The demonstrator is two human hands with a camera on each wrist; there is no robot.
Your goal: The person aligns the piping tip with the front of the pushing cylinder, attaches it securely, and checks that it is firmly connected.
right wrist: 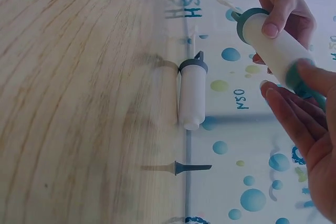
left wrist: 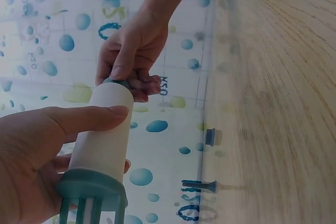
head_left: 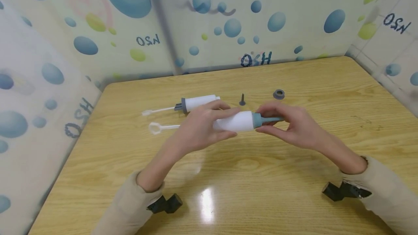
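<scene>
Fingers of my left hand (head_left: 200, 128) wrap the white bottle (head_left: 240, 122) above the tabletop (head_left: 261, 195), while my right hand (head_left: 298, 126) pinches its teal nozzle (head_left: 257, 120) (a grey-collared bottle (head_left: 200, 101) lies beyond).

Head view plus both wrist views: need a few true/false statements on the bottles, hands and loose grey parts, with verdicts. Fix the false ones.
1. The left hand grips a white bottle. True.
2. The right hand holds the grey ring. False: it is at the teal nozzle; the grey ring is on the table.
3. A second bottle lies on its side on the table. True.
4. The grey nozzle lies flat. False: it stands upright on its base.
5. Both bottles have teal collars. False: the second bottle's collar is grey.
</scene>
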